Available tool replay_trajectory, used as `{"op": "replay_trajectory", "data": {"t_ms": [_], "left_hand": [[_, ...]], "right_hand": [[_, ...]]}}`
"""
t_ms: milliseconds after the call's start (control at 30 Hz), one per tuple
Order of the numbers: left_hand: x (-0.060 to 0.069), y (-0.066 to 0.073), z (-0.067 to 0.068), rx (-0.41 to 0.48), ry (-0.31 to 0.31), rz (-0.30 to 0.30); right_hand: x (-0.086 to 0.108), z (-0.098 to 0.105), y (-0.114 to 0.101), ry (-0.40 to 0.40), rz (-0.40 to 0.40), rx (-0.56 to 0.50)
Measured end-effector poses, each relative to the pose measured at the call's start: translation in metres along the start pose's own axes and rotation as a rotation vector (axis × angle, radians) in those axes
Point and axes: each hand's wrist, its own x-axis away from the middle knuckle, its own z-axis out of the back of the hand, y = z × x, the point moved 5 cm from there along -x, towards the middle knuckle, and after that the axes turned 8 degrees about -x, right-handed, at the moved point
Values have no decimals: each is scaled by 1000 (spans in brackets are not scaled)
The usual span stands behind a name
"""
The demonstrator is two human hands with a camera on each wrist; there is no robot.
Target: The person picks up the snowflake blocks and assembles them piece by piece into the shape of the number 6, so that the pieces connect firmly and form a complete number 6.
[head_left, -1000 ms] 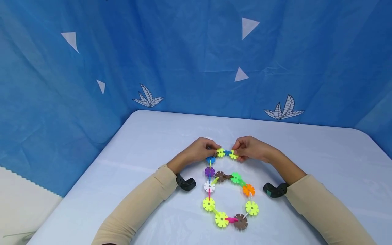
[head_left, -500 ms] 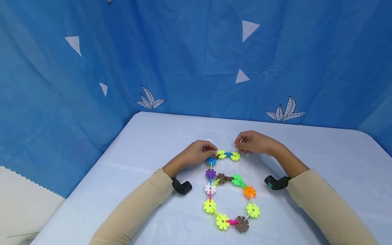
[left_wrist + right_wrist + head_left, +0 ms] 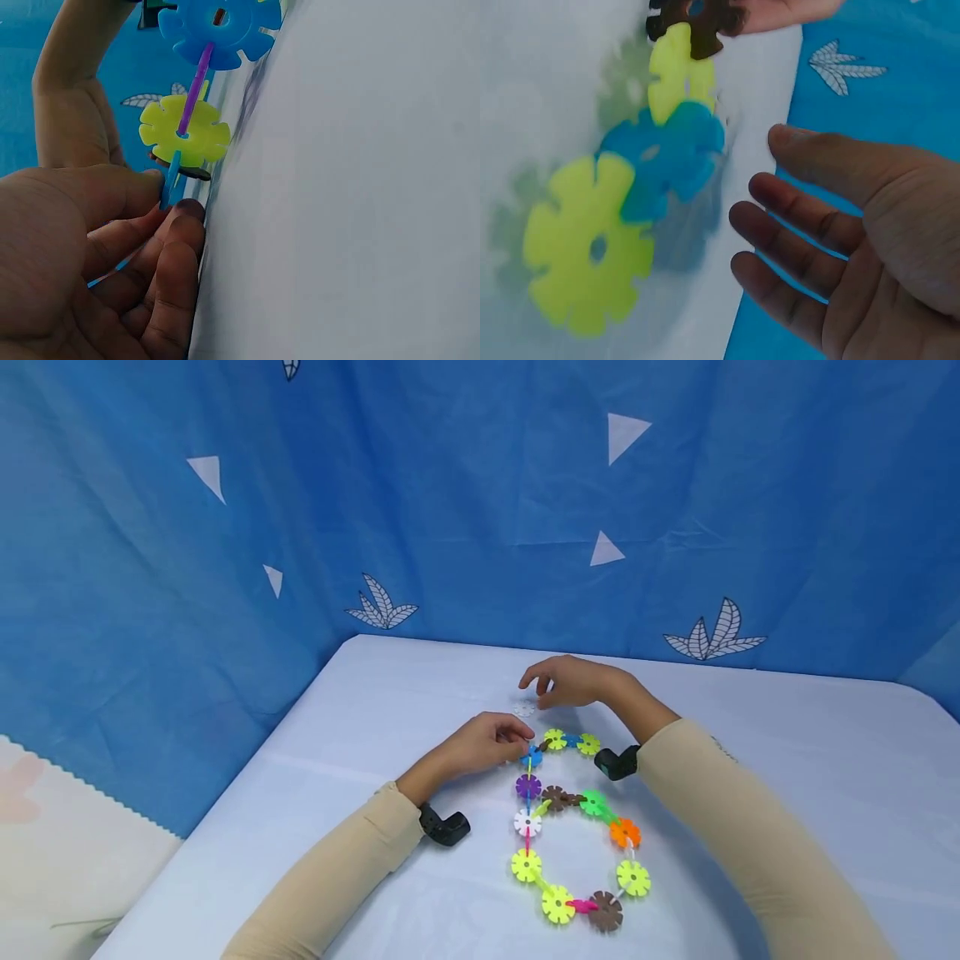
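A chain of plastic snowflake discs lies on the table, with a closed loop at the near end and a short open arm at the far end. My left hand (image 3: 487, 743) pinches a blue snowflake disc (image 3: 171, 180) at the chain's upper left bend. From there the arm runs right through a brown disc (image 3: 697, 22) and a yellow-green disc (image 3: 555, 739) to another blue disc (image 3: 660, 157) and an end yellow-green disc (image 3: 585, 247). Beyond the chain my right hand (image 3: 573, 681) hovers with parted, bent fingers, holding nothing. Beside its fingertips lies a loose white snowflake disc (image 3: 523, 708).
The loop holds a white disc (image 3: 527, 822), an orange disc (image 3: 625, 832) and several others, near the forearms. A black wrist camera (image 3: 446, 827) sits on the left wrist, another black camera (image 3: 617, 763) on the right. Blue cloth (image 3: 480, 485) hangs behind the white table (image 3: 420, 677).
The right hand has let go of the end yellow-green disc, lifted, and moved back and left to the loose white disc. The left hand stays at the chain's bend. The head view has shifted slightly.
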Motion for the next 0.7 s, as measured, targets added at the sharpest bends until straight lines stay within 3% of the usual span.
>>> {"op": "replay_trajectory", "data": {"t_ms": [200, 467, 700], "left_hand": [[-1, 1, -2, -14, 6, -10], [-4, 4, -3, -33, 9, 8], [-1, 2, -2, -35, 12, 52]], "right_hand": [[-16, -13, -9, -91, -30, 120], [-13, -8, 6, -16, -78, 122], [12, 3, 29, 106, -60, 2]]}}
